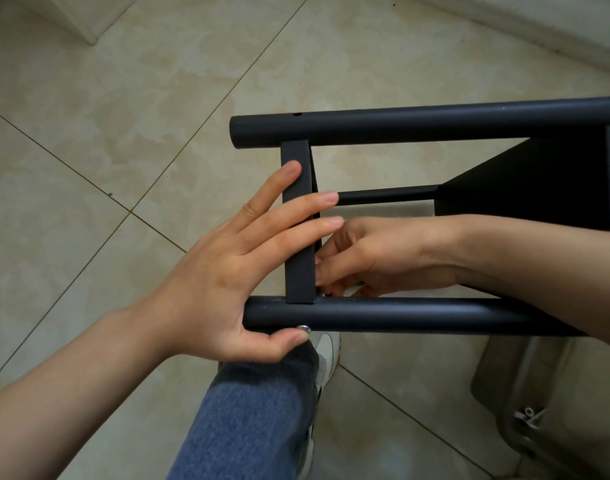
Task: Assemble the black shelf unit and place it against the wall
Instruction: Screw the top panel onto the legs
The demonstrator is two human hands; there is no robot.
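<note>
The black shelf unit lies tipped on its side, held up over the tiled floor in front of the person. Its open end points left. Two round tubes run across the view, an upper tube and a lower tube. A flat crossbar joins them near their left ends. Between the tubes, a thin rod leads right to a dark panel.

The two hands are close together at the crossbar, one on each side of it. The left hand lies spread over the outer face of the crossbar, with straight fingers reaching across it. Its thumb sits under the lower tube, with the tip just beside a small silver screw head. The right hand comes in from the right, inside the frame. Its fingers are curled against the inner edge of the crossbar, close to where it meets the lower tube. I cannot tell whether they hold anything, because the crossbar hides the fingertips.

Below the frame are a leg in blue jeans and a white shoe on the floor. A clear plastic bag with small metal parts inside lies at the lower right. A pale wall base crosses the upper right corner, well apart from the shelf unit.
</note>
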